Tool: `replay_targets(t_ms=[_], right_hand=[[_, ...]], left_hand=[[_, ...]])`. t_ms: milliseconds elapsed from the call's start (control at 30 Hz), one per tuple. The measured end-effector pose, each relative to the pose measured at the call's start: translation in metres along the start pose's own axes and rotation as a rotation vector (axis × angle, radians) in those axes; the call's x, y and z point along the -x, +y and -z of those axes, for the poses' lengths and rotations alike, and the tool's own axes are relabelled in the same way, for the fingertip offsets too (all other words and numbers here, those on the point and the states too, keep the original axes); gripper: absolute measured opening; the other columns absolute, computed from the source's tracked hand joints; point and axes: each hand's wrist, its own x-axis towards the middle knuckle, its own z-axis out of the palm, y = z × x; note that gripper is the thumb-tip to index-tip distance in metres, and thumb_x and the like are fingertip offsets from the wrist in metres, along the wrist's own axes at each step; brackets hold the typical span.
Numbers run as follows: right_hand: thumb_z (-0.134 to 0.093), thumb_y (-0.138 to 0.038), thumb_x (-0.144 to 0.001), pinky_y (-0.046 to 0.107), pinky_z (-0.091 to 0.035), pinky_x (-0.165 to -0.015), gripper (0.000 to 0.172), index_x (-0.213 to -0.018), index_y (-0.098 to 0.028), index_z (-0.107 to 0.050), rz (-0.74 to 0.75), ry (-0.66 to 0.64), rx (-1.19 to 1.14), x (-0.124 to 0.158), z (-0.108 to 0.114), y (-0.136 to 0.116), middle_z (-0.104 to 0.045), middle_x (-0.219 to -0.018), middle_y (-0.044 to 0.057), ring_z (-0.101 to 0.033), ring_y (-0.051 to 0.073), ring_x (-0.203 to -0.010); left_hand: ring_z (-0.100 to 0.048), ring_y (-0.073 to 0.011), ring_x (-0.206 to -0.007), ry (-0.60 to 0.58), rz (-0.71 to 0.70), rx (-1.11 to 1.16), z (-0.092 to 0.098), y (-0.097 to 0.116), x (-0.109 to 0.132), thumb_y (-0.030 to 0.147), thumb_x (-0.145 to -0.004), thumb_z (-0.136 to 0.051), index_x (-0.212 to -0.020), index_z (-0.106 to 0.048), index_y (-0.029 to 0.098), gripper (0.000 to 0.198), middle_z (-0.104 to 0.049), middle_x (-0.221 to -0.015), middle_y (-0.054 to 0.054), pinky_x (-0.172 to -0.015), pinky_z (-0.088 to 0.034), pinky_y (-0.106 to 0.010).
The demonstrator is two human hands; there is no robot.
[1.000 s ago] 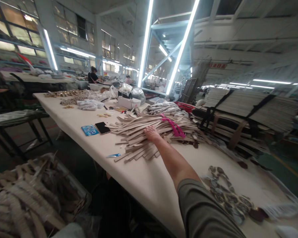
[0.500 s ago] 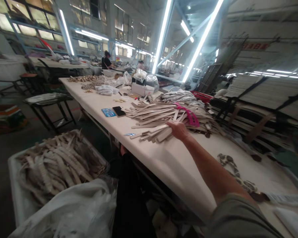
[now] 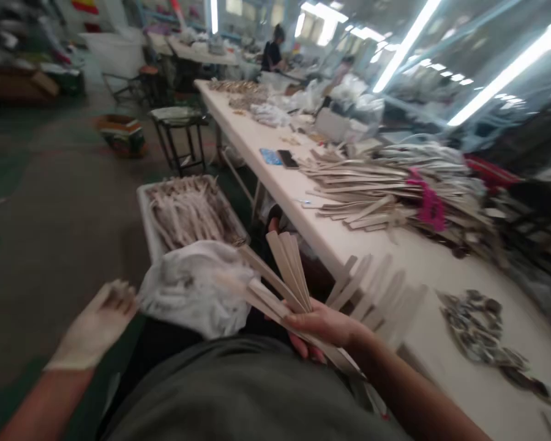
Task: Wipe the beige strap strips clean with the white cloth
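My right hand (image 3: pixel 319 324) is closed around a bundle of flat beige straps (image 3: pixel 287 269), held just above my lap. Their ends fan out to both sides of the hand, and those on the right are blurred. My left hand (image 3: pixel 96 321), in a pale glove, is out on the left with fingers loosely bent and nothing in it. Closest to it is a white plastic bag (image 3: pixel 193 285) over the near end of a white crate (image 3: pixel 142 211) of wrinkled beige strips (image 3: pixel 188 211). A larger strap pile (image 3: pixel 371 184) with a pink band (image 3: pixel 429 202) lies on the table.
The long pale table (image 3: pixel 321 229) runs along my right. On it are a phone (image 3: pixel 287 159), a blue card (image 3: pixel 270 156) and a coiled patterned band (image 3: pixel 475 324). A black stool (image 3: pixel 179 128) and a cardboard box (image 3: pixel 122 131) stand beyond the crate. A co-worker (image 3: pixel 273 52) is farther back.
My right hand has brought the strap bundle from the table to above my lap. My gloved left hand has come into view. The view has swung left and down.
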Motion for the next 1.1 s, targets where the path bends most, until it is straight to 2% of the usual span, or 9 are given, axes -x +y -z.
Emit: replay_targets(t_ms=[33, 67, 167, 267, 333, 433, 533, 833, 1100], right_hand=[[-0.066, -0.063, -0.082, 0.020, -0.036, -0.038, 0.056, -0.110, -0.015, -0.064, 0.005, 0.005, -0.028, -0.014, -0.005, 0.007, -0.067, -0.065, 0.001, -0.048, 0.009, -0.039], [-0.069, -0.061, -0.081, 0.021, -0.038, -0.039, 0.053, -0.107, -0.015, -0.065, 0.017, 0.034, -0.051, -0.029, -0.009, 0.014, -0.069, -0.068, 0.002, -0.051, 0.010, -0.041], [-0.077, -0.055, -0.075, 0.023, -0.046, -0.049, 0.045, -0.095, -0.016, -0.067, 0.056, 0.109, -0.114, -0.079, -0.022, 0.029, -0.068, -0.070, 0.003, -0.057, 0.012, -0.052], [-0.076, -0.059, -0.072, 0.024, -0.042, -0.048, 0.046, -0.086, -0.017, -0.066, 0.060, 0.091, -0.088, -0.115, -0.042, 0.029, -0.061, -0.057, 0.001, -0.052, 0.013, -0.048], [-0.070, -0.064, -0.075, 0.025, -0.036, -0.045, 0.047, -0.081, -0.018, -0.066, 0.067, 0.100, 0.019, -0.127, -0.058, 0.024, -0.056, -0.049, -0.001, -0.046, 0.012, -0.043], [-0.056, -0.067, -0.087, 0.025, -0.036, -0.048, 0.052, -0.071, -0.018, -0.064, 0.109, 0.125, 0.205, -0.130, -0.076, 0.014, -0.050, -0.044, -0.002, -0.044, 0.011, -0.043], [-0.050, -0.067, -0.091, 0.026, -0.037, -0.050, 0.057, -0.063, -0.019, -0.060, 0.111, 0.091, 0.316, -0.122, -0.081, 0.011, -0.050, -0.048, -0.001, -0.046, 0.012, -0.046], [-0.052, -0.053, -0.094, 0.026, -0.038, -0.055, 0.039, -0.073, -0.021, -0.053, 0.202, 0.106, 0.637, -0.109, -0.066, 0.034, -0.054, -0.064, 0.000, -0.047, 0.015, -0.060], [-0.049, -0.051, -0.095, 0.027, -0.039, -0.057, 0.036, -0.075, -0.022, -0.057, 0.224, 0.173, 0.717, -0.118, -0.060, 0.045, -0.059, -0.065, 0.001, -0.053, 0.017, -0.060]], left_hand=[[-0.066, -0.0101, -0.059, 0.011, -0.035, 0.005, 0.010, -0.005, 0.002, 0.023, -0.107, -0.028, -0.078, -0.063, 0.020, 0.045, -0.068, -0.063, 0.005, -0.057, -0.055, -0.021], [-0.067, -0.0109, -0.061, -0.040, -0.034, -0.010, 0.017, -0.011, 0.002, 0.021, -0.106, -0.032, -0.080, -0.063, 0.018, 0.041, -0.069, -0.066, 0.002, -0.059, -0.056, -0.022], [-0.067, -0.0117, -0.063, -0.108, -0.045, -0.017, 0.025, -0.028, -0.008, 0.018, -0.102, -0.045, -0.080, -0.063, 0.015, 0.028, -0.070, -0.070, -0.001, -0.064, -0.057, -0.024], [-0.067, -0.0116, -0.064, -0.116, -0.056, 0.019, 0.028, -0.043, -0.014, 0.017, -0.100, -0.052, -0.078, -0.061, 0.016, 0.024, -0.067, -0.068, 0.000, -0.066, -0.056, -0.023], [-0.066, -0.0116, -0.064, -0.118, -0.050, 0.065, 0.029, -0.052, -0.013, 0.019, -0.097, -0.058, -0.077, -0.061, 0.017, 0.021, -0.066, -0.067, 0.001, -0.070, -0.057, -0.024], [-0.068, -0.0126, -0.071, -0.135, -0.025, 0.110, 0.032, -0.062, -0.013, 0.025, -0.092, -0.069, -0.080, -0.064, 0.018, 0.015, -0.069, -0.072, 0.000, -0.078, -0.057, -0.026], [-0.069, -0.0140, -0.076, -0.125, -0.004, 0.108, 0.035, -0.067, -0.018, 0.030, -0.087, -0.075, -0.083, -0.065, 0.018, 0.016, -0.071, -0.078, -0.001, -0.083, -0.056, -0.029], [-0.070, -0.0140, -0.072, -0.129, 0.030, 0.046, 0.041, -0.066, -0.033, 0.041, -0.082, -0.080, -0.092, -0.067, 0.017, 0.029, -0.073, -0.082, -0.003, -0.071, -0.056, -0.024], [-0.068, -0.0135, -0.068, -0.105, 0.054, 0.071, 0.030, -0.062, -0.020, 0.032, -0.086, -0.076, -0.086, -0.064, 0.017, 0.019, -0.071, -0.080, -0.002, -0.066, -0.054, -0.025]])
